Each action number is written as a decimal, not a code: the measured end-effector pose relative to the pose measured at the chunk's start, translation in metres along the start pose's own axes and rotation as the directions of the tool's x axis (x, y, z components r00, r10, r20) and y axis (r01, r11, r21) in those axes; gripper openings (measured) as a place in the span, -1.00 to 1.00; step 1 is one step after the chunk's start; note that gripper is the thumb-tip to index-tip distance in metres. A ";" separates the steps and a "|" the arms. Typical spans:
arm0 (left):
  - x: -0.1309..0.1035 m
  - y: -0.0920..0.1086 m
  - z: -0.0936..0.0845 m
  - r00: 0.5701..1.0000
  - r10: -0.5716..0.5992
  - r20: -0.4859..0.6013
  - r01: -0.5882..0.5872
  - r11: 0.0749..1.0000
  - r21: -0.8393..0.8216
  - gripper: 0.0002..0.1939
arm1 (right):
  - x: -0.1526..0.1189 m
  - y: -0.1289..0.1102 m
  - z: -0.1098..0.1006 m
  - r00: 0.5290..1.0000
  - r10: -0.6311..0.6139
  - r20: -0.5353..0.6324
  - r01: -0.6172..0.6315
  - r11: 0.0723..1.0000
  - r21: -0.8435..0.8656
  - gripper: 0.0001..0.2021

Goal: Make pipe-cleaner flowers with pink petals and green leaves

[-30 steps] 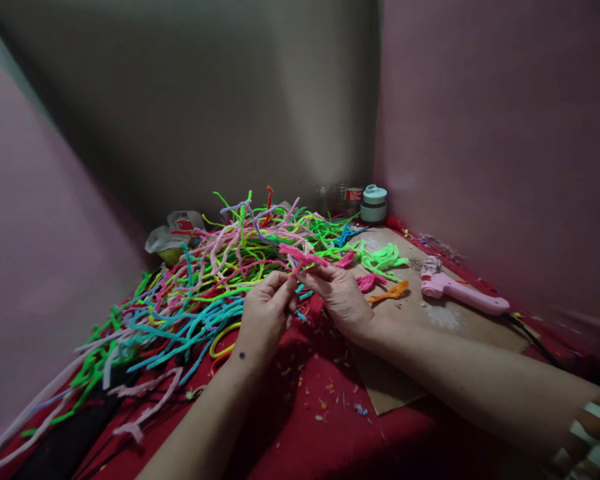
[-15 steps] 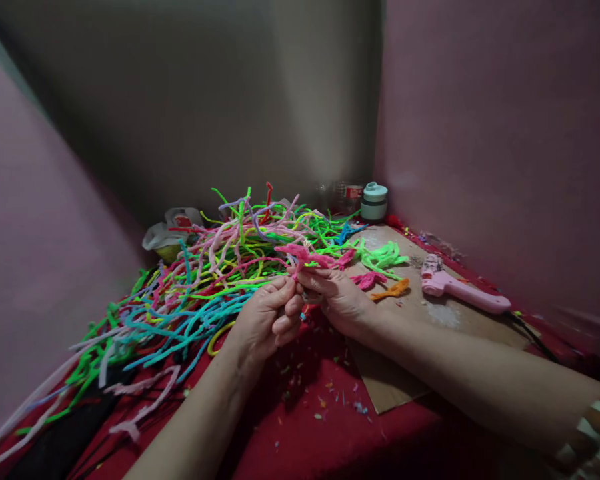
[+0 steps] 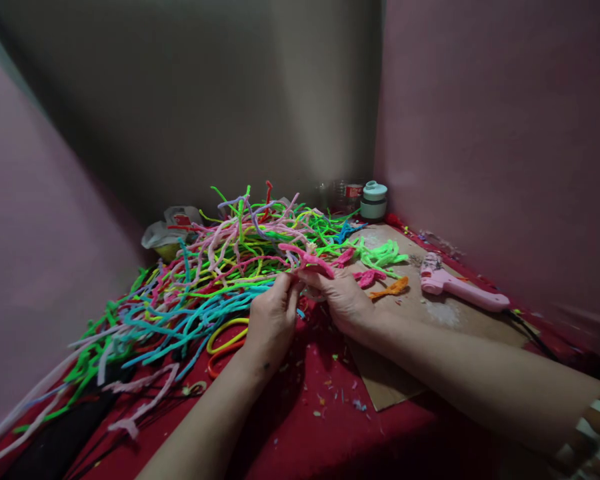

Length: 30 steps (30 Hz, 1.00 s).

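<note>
with our heap of pipe cleaners [image 3: 225,243] at ten o'clock, left hand [image 3: 273,320] and right hand [image 3: 349,301] pinch a pink piece [image 3: 318,262]; we seem mid-twist, the next turn needing steady hold.

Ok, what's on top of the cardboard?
On the cardboard: glue gun, green strands, orange piece, pink pieces. The right arm covers part, so anything beneath it is hidden.

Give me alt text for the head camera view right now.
Two hands hold a pink fuzzy piece above a red cloth. Multicoloured fuzzy strands are heaped behind and leftward; rightward, a pink corded tool lies on brown board.
</note>
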<state>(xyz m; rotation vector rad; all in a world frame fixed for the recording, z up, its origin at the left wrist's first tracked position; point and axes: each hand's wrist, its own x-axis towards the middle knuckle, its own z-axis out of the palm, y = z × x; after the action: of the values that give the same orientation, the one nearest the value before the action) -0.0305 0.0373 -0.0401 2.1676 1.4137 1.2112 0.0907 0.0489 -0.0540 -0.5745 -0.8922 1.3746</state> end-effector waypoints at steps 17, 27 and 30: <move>0.010 0.008 -0.021 0.801 -0.189 0.568 0.591 0.397 -0.702 -0.83 | 0.004 -0.011 0.001 0.986 0.092 0.141 -0.089 0.996 -0.028 -0.80; 0.007 0.006 -0.010 0.988 -0.100 0.121 0.129 0.955 -0.269 -0.84 | 0.003 -0.005 -0.001 0.997 -0.004 0.075 0.000 0.998 0.059 -0.83; 0.005 -0.001 -0.006 0.999 -0.045 0.023 0.048 0.988 -0.150 -0.85 | 0.003 -0.004 -0.001 0.998 -0.010 0.063 0.010 1.000 -0.004 -0.81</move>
<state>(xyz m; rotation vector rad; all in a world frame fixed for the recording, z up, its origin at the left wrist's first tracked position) -0.0346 0.0411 -0.0345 2.0292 1.3126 1.2346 0.0938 0.0513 -0.0503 -0.5316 -0.9476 1.3883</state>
